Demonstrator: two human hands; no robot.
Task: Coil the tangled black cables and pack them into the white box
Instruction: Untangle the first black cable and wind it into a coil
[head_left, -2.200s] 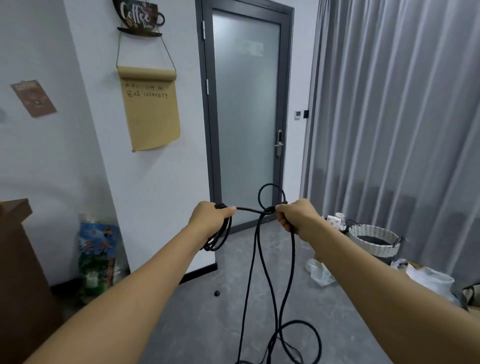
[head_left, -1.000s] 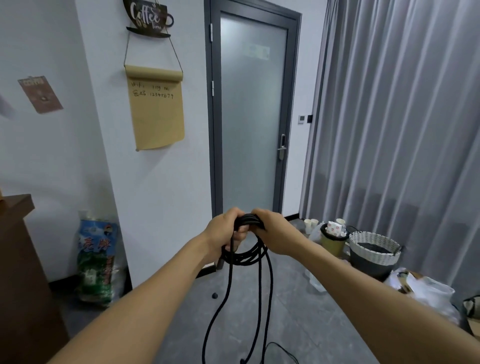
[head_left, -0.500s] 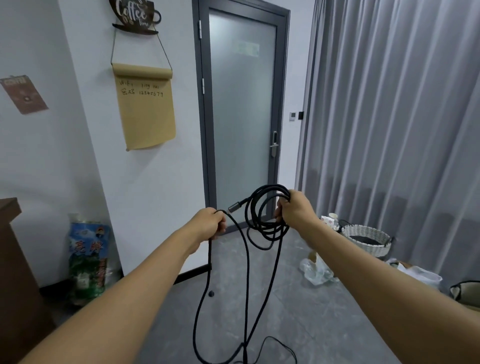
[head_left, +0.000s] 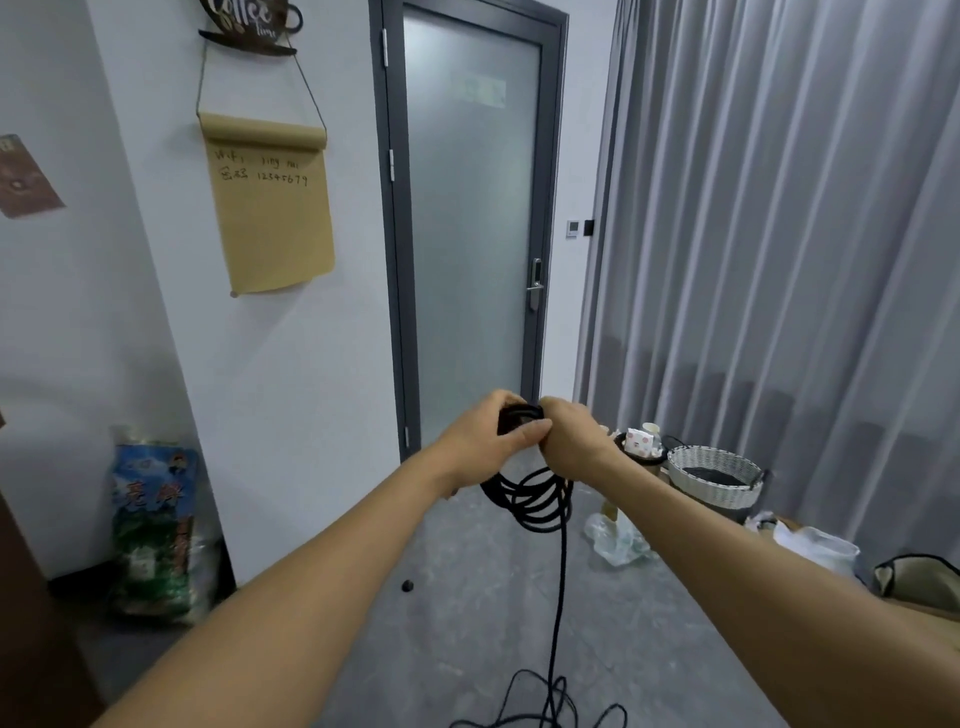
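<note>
A black cable (head_left: 535, 499) hangs in several loops from both hands, held out at chest height in front of the door. My left hand (head_left: 480, 439) grips the top of the coil from the left, thumb across it. My right hand (head_left: 571, 439) grips the same bundle from the right, touching the left hand. One strand drops straight down to a loose tangle of cable (head_left: 545, 706) on the floor. The white box is not in view.
A grey glass door (head_left: 467, 234) stands ahead, with grey curtains (head_left: 779, 260) to the right. A white woven basket (head_left: 714, 475), cups and plastic bags (head_left: 618, 540) sit on the floor at right. A printed sack (head_left: 153, 519) leans on the left wall.
My hands were apart half a second ago, the right one holding the coil. They have come together, and both now hold the coil with another loop gathered in.
</note>
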